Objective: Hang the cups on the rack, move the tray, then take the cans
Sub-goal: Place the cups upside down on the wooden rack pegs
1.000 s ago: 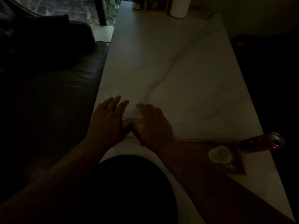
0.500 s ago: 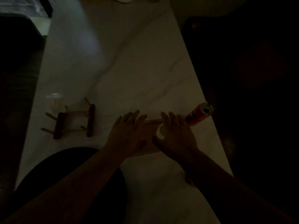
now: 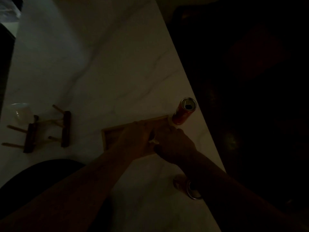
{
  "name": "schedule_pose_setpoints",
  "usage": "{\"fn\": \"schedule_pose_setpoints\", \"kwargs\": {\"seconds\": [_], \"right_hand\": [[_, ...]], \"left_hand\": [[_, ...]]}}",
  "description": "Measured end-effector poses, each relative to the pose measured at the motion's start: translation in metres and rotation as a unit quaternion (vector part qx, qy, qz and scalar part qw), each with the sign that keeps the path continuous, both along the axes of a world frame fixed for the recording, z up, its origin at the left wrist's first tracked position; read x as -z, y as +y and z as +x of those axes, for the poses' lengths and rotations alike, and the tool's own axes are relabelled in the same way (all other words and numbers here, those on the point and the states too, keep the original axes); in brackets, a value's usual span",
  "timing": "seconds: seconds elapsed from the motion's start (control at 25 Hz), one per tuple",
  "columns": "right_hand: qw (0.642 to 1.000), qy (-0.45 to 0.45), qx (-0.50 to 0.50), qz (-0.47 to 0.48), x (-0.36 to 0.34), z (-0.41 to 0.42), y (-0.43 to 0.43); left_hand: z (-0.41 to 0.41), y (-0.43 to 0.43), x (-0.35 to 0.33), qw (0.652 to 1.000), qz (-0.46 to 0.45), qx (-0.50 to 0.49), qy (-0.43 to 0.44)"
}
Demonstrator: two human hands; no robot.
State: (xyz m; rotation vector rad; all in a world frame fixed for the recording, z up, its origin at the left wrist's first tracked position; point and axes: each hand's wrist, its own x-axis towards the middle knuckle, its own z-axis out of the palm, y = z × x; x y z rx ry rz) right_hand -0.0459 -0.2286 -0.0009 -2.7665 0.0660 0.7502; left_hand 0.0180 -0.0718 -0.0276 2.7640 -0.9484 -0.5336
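Note:
The scene is very dark. A wooden tray (image 3: pixel 110 136) lies on the white marble table (image 3: pixel 117 72), and both my hands are over it. My right hand (image 3: pixel 173 144) is curled around a small white cup (image 3: pixel 152 140), of which only a sliver shows. My left hand (image 3: pixel 133 139) lies against the cup's other side; its grip is hidden. A red can (image 3: pixel 184 113) stands just past the tray's far right corner. A second can (image 3: pixel 192 190) lies partly hidden under my right forearm. To the left is the wooden peg rack (image 3: pixel 65 128), with a white cup (image 3: pixel 20 111) at its far left.
The table's right edge runs diagonally close beside the red can, with dark floor beyond. A black rounded shape (image 3: pixel 41 178) covers the near left of the table edge. The table's left edge is near the rack.
The view has swung right from the rack to the tray. Both hands, spread open beside the cup half a second ago, have closed in on it over the tray.

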Motion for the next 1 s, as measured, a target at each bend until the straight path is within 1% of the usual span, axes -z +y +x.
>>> {"fn": "schedule_pose_setpoints", "kwargs": {"seconds": [0.04,0.08,0.12,0.16,0.2,0.24,0.28,0.32,0.36,0.4,0.44,0.52,0.56,0.64,0.68,0.76,0.8,0.84,0.88,0.92,1.0], "right_hand": [[1.0,-0.007,-0.005,0.011,0.0,0.003,-0.001],[0.999,-0.016,0.014,0.034,0.0,0.006,-0.002],[0.992,-0.016,0.081,0.094,-0.001,0.011,-0.001],[0.965,-0.004,0.186,0.187,-0.005,0.016,0.001],[0.911,0.015,0.294,0.289,-0.01,0.022,0.007],[0.839,0.04,0.383,0.385,-0.015,0.029,0.017],[0.758,0.072,0.448,0.468,-0.022,0.036,0.029],[0.696,0.096,0.483,0.522,-0.026,0.043,0.041],[0.667,0.109,0.492,0.549,-0.03,0.051,0.053],[0.656,0.119,0.483,0.568,-0.033,0.058,0.065],[0.67,0.121,0.458,0.572,-0.035,0.066,0.08],[0.726,0.096,0.393,0.556,-0.039,0.081,0.106],[0.744,0.08,0.366,0.553,-0.043,0.09,0.122],[0.763,0.061,0.338,0.548,-0.047,0.11,0.159],[0.78,0.047,0.322,0.535,-0.05,0.12,0.18],[0.829,-0.008,0.28,0.484,-0.05,0.137,0.219],[0.857,-0.053,0.249,0.448,-0.051,0.144,0.236],[0.879,-0.098,0.212,0.415,-0.051,0.15,0.252],[0.893,-0.136,0.181,0.389,-0.05,0.154,0.265],[0.897,-0.161,0.163,0.377,-0.048,0.158,0.275],[0.9,-0.175,0.156,0.368,-0.04,0.166,0.289]], "left_hand": [[0.001,0.0,0.0,0.999,-0.027,-0.016,0.016],[0.002,0.003,-0.002,0.996,-0.067,-0.048,0.038],[0.005,0.008,-0.004,0.986,-0.121,-0.098,0.064],[0.007,0.015,-0.007,0.967,-0.181,-0.153,0.093],[0.009,0.022,-0.009,0.946,-0.231,-0.198,0.113],[0.011,0.032,-0.012,0.928,-0.271,-0.227,0.115],[0.013,0.042,-0.015,0.917,-0.296,-0.243,0.112],[0.014,0.053,-0.018,0.907,-0.317,-0.254,0.111],[0.017,0.065,-0.024,0.899,-0.333,-0.264,0.105],[0.02,0.078,-0.031,0.893,-0.344,-0.273,0.096],[0.024,0.093,-0.037,0.892,-0.348,-0.278,0.077],[0.031,0.124,-0.048,0.899,-0.337,-0.276,0.036],[0.036,0.142,-0.054,0.904,-0.328,-0.275,0.016],[0.045,0.179,-0.064,0.913,-0.296,-0.28,-0.033],[0.051,0.197,-0.068,0.919,-0.269,-0.28,-0.065],[0.064,0.228,-0.071,0.935,-0.194,-0.268,-0.129],[0.071,0.24,-0.071,0.937,-0.166,-0.265,-0.154],[0.077,0.252,-0.069,0.934,-0.158,-0.276,-0.166],[0.082,0.26,-0.066,0.926,-0.165,-0.296,-0.165],[0.086,0.265,-0.063,0.918,-0.174,-0.32,-0.157],[0.094,0.272,-0.055,0.909,-0.178,-0.353,-0.133]]}}
